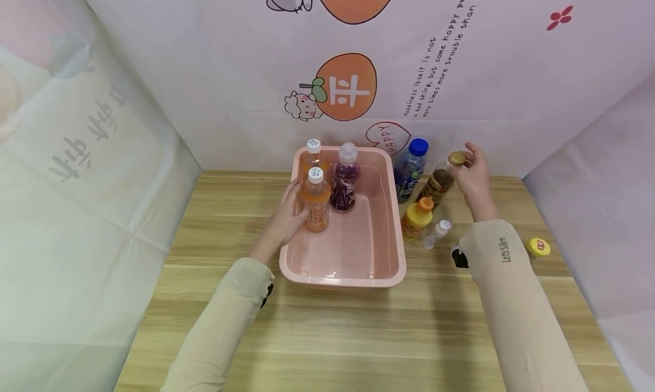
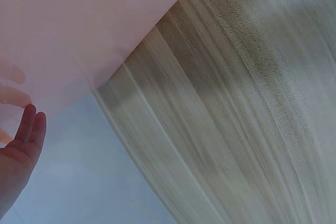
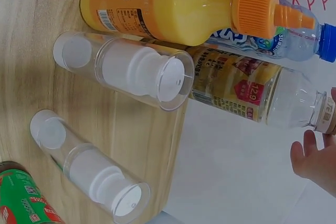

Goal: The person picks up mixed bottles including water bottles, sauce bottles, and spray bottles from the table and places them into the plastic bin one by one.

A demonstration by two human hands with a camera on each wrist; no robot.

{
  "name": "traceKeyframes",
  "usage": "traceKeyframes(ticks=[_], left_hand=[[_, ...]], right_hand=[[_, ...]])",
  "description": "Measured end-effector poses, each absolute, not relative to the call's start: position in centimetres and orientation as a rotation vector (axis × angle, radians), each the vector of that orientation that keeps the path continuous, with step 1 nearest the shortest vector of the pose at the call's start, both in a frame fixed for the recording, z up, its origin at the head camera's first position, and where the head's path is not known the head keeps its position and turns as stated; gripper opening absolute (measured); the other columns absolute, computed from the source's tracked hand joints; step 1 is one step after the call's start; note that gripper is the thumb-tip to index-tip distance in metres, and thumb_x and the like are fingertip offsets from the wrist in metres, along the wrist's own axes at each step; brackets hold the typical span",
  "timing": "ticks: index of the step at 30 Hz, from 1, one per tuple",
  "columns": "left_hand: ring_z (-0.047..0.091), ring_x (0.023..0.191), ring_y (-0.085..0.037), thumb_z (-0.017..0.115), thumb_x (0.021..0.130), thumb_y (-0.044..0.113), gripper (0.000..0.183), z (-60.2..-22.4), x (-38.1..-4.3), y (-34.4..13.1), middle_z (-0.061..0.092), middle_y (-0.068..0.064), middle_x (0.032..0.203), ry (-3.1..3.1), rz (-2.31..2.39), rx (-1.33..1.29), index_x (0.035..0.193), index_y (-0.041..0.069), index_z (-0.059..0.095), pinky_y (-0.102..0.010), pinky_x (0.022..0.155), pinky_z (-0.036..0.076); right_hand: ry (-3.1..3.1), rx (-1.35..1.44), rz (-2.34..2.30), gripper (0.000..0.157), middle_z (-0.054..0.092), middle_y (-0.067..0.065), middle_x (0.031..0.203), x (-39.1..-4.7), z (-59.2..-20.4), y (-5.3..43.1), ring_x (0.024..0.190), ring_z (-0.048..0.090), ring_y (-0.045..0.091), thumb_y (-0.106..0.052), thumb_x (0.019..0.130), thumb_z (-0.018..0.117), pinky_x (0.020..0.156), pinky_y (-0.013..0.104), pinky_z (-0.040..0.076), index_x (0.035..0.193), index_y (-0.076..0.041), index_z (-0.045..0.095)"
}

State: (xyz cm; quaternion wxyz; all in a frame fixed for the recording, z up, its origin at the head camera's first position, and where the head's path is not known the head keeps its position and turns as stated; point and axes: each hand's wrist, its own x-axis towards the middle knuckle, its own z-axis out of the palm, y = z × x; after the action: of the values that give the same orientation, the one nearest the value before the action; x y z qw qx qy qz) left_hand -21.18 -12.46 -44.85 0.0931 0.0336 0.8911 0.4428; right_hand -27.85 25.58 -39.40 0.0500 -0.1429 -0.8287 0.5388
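My left hand lies at the left rim of a pink basin, fingers straight along the rim, thumb beside an orange-drink bottle with a white cap. In the left wrist view, some fingers show outside the basin wall and others blur through it. A second white-capped orange bottle and a purple-drink bottle stand inside the basin. On the right, my right hand pinches the gold cap of a clear bottle with a brown-gold label; part of that hand is cut off in the right wrist view.
Beside the basin stand a blue-capped bottle, a yellow squeeze bottle with an orange top, and two clear bottles with white parts. A yellow-lidded container is farther right. Patterned fabric walls enclose the wooden table.
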Motion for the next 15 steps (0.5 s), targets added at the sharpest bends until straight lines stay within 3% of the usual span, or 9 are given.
traceKeyframes(ticks=[4,9,12,15], left_hand=[[0.019,0.146,-0.033,0.053,0.093,0.022,0.071,-44.98,-21.27,-12.47,0.001,0.005,0.162,2.648,1.311,0.102,0.153,0.019,0.014,-0.055,0.116,0.023],[0.019,0.146,-0.033,0.053,0.093,0.023,0.071,-44.97,-21.24,-12.45,0.001,0.006,0.161,2.641,1.320,0.104,0.152,0.018,0.014,-0.054,0.116,0.023],[0.019,0.146,-0.032,0.052,0.093,0.022,0.070,-44.94,-21.24,-12.47,0.002,0.005,0.161,2.645,1.320,0.108,0.152,0.017,0.014,-0.053,0.117,0.022],[0.018,0.146,-0.032,0.052,0.093,0.022,0.070,-44.93,-21.26,-12.52,0.002,0.005,0.162,2.645,1.321,0.108,0.152,0.016,0.014,-0.052,0.117,0.022]], right_hand=[[-2.498,-0.486,1.649,0.076,0.038,0.009,0.143,-27.99,-39.59,25.51,0.134,0.035,0.024,0.001,0.088,0.052,0.108,0.030,0.040,0.152,-0.013,0.013],[-2.413,-0.521,1.693,0.085,0.042,-0.015,0.113,-28.06,-39.70,25.38,0.115,0.043,0.011,0.004,0.086,0.055,0.094,0.020,0.042,0.152,-0.019,0.007],[-2.370,-0.523,1.701,0.088,0.039,-0.019,0.101,-28.15,-39.65,25.15,0.102,0.042,0.003,0.008,0.083,0.056,0.087,0.016,0.042,0.152,-0.019,0.009],[-2.353,-0.545,1.699,0.088,0.039,-0.018,0.101,-28.20,-39.60,24.83,0.103,0.044,0.005,0.010,0.082,0.057,0.085,0.015,0.043,0.151,-0.020,0.012]])
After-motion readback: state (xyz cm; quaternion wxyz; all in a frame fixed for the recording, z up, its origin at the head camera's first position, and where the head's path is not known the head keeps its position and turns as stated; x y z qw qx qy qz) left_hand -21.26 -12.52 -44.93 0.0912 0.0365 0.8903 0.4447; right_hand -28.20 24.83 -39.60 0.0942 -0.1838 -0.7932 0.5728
